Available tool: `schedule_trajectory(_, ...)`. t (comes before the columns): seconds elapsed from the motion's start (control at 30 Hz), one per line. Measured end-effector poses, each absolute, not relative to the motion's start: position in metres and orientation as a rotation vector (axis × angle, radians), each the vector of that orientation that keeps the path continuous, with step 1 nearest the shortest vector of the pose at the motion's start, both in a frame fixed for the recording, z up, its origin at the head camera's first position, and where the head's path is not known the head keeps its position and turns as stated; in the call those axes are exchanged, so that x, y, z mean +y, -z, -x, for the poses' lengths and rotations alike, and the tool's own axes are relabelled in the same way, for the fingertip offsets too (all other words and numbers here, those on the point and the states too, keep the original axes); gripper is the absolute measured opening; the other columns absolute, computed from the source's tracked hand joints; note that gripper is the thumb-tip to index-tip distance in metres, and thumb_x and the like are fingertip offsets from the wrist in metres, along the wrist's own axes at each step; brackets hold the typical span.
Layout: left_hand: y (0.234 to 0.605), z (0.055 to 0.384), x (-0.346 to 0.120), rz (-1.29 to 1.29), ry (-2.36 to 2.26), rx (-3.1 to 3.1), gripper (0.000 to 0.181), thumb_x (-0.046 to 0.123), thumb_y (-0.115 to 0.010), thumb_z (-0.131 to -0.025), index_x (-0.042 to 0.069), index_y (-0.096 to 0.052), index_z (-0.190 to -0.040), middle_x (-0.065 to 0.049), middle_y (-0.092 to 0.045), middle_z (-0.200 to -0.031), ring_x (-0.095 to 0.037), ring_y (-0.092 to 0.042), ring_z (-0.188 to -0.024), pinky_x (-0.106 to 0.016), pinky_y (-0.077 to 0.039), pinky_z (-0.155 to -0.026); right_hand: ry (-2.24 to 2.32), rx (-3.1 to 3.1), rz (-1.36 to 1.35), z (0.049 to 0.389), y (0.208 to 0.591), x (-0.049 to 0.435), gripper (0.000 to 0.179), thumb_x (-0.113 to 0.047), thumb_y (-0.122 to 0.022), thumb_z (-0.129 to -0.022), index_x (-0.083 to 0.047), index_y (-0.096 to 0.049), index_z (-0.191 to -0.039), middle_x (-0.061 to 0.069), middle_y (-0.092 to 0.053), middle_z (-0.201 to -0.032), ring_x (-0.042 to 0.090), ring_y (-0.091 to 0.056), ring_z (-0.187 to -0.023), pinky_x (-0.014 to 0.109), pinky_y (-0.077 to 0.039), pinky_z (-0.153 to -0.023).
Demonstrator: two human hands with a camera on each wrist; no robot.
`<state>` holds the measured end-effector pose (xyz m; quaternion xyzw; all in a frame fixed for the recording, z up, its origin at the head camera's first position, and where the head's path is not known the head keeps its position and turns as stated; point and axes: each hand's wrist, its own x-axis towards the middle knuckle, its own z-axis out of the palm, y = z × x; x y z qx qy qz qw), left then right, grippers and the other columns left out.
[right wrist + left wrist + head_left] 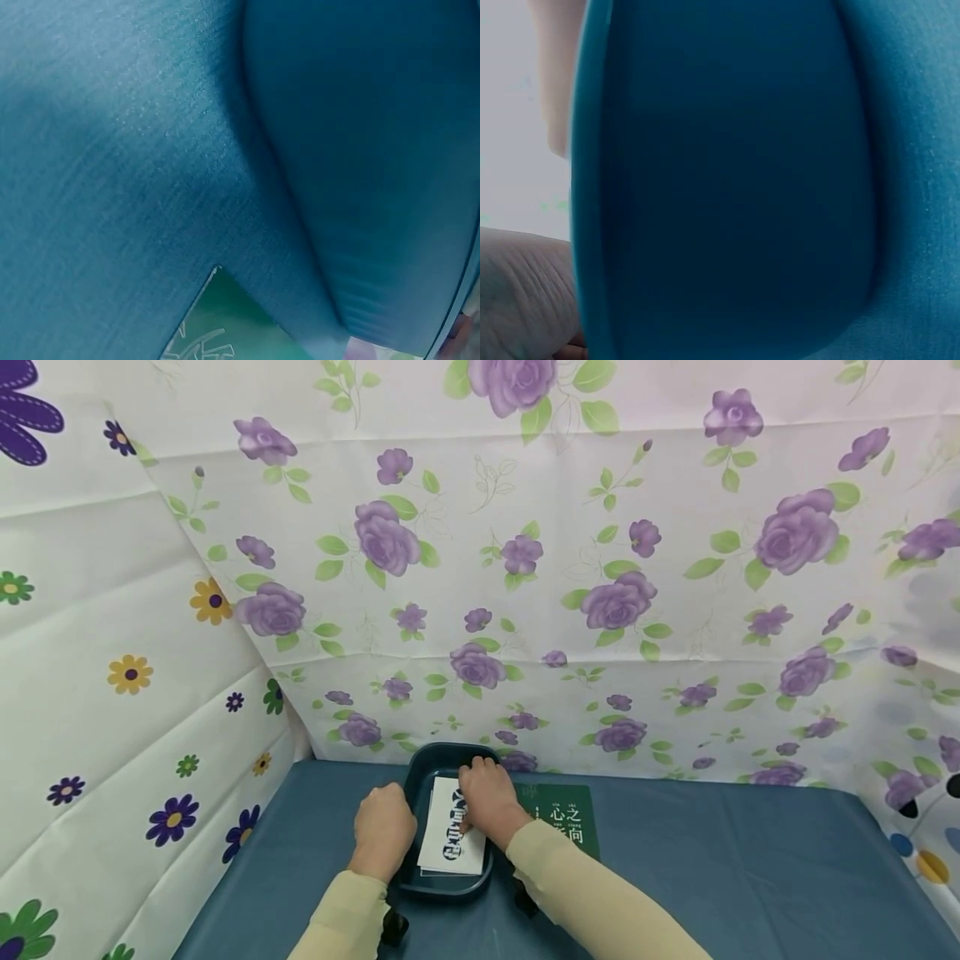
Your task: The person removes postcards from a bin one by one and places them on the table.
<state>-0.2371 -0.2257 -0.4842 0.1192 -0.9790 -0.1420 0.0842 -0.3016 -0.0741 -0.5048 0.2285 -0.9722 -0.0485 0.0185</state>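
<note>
A dark blue-green tray [450, 890] with rounded corners lies on the table and holds a small stack of white cards [471, 858] with black printed characters. My left hand [384, 831] is at the tray's left rim, its fingers curled and mostly hidden. The tray's outer wall [735, 180] fills much of the left wrist view. Over the right side of the tray, my right hand [491, 797] bends its fingers down at the cards' upper right, the thumb lying against the top card. Its fingertips are partly hidden.
A dark green booklet or card [573, 817] with white characters lies right of the tray, partly under my right forearm. The blue-covered table [712, 860] extends to the right. Flower-patterned cloth [555, 602] hangs behind and at the sides.
</note>
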Motion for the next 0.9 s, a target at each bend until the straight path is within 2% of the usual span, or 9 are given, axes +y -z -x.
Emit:
schedule_trajectory(0.4, 0.482, 0.236, -0.225, -0.351, 0.416, -2.923, 0.006, 0.006, -0.064, -0.078, 0.001, -0.067, -0.077, -0.019, -0.067, -0.074, -0.035, -0.065, -0.063, -0.046, -0.048, -0.047, -0.103, -2.959, -0.751, 0.304, 0.502, -0.069, 0.054, -0.034, -0.087, -0.060, -0.015, -0.066, -0.106, 0.004, -0.064, -0.098, 0.020, -0.061, -0.091, 0.035, -0.052, -0.078)
schedule_trajectory(0.7, 0.484, 0.235, -0.224, -0.360, 0.402, -2.911, 0.007, 0.006, -0.065, -0.078, 0.000, -0.067, -0.079, -0.019, -0.068, -0.076, -0.034, -0.066, -0.064, -0.045, -0.049, -0.049, -0.154, -2.888, -0.774, 0.304, 0.504, -0.066, 0.048, -0.031, -0.083, -0.067, -0.013, -0.063, -0.108, 0.002, -0.066, -0.097, 0.016, -0.065, -0.087, 0.031, -0.053, -0.073)
schedule_trajectory(0.9, 0.484, 0.236, -0.224, -0.373, 0.396, -2.924, 0.008, 0.006, -0.065, -0.078, -0.001, -0.068, -0.081, -0.020, -0.068, -0.077, -0.034, -0.065, -0.063, -0.045, -0.049, -0.048, -0.206, -2.878, -0.767, 0.303, 0.503, -0.063, 0.049, -0.031, -0.083, -0.066, -0.013, -0.063, -0.107, 0.002, -0.066, -0.095, 0.016, -0.064, -0.085, 0.032, -0.053, -0.071)
